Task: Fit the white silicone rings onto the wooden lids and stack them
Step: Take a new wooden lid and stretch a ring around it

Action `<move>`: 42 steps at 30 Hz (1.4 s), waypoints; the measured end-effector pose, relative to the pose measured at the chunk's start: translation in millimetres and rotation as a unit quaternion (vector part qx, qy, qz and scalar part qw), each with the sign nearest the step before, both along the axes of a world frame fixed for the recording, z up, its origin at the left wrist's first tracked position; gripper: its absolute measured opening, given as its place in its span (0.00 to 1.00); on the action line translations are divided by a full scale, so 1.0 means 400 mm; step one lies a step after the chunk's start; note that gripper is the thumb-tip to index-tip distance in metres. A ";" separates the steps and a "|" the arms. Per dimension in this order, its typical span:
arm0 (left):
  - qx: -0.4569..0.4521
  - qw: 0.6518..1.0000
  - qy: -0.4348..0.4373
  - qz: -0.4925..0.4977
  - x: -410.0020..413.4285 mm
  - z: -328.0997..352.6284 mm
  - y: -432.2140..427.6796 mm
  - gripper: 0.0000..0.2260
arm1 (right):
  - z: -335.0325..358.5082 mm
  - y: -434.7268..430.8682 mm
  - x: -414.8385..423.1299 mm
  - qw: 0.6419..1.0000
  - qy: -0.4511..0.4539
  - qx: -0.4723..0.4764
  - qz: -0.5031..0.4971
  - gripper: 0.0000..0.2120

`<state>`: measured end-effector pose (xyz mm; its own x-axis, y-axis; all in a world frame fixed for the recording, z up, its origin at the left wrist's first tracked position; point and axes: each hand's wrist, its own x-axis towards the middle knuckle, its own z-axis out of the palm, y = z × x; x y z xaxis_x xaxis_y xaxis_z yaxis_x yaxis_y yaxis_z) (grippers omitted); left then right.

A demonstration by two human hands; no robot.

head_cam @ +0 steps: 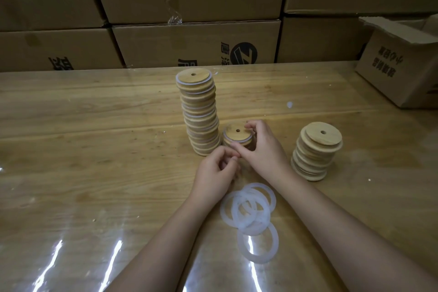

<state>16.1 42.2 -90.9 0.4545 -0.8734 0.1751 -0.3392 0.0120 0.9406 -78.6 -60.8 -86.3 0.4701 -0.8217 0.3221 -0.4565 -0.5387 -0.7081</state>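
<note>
My right hand [259, 143] grips a round wooden lid [237, 134] with a centre hole, thumb at its near edge and fingers over the far edge. A white ring shows around the lid's lower edge. My left hand [216, 170] sits just below it, fingers curled at the lid's near side; I cannot tell what they pinch. A tall leaning stack of ringed lids [201, 114] stands to the left of the lid. A shorter stack of bare lids [315, 153] stands to the right. Several loose white silicone rings [248, 211] lie near my forearms.
The wooden table [94, 149] has a glossy clear cover. Stacked cardboard boxes [194, 40] wall off the far edge. An opened cardboard box [400, 61] sits on the table at the far right. A small white scrap [289, 104] lies behind the lids.
</note>
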 end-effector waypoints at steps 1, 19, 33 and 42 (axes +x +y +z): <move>0.000 1.000 0.002 0.001 0.000 -0.001 0.000 0.05 | 0.009 0.010 -0.009 1.000 0.008 0.005 0.003 0.24; -0.009 0.999 0.051 -0.008 -0.002 -0.001 0.011 0.08 | 0.057 0.063 -0.211 0.942 0.155 -0.220 -0.199 0.19; -0.036 0.973 0.176 -0.147 0.000 0.028 0.020 0.14 | 0.034 0.133 -0.149 0.939 0.007 -0.334 0.088 0.12; -0.046 0.960 0.273 -0.041 0.023 0.019 0.005 0.09 | -0.002 0.126 -0.144 0.986 -0.060 -0.134 0.079 0.15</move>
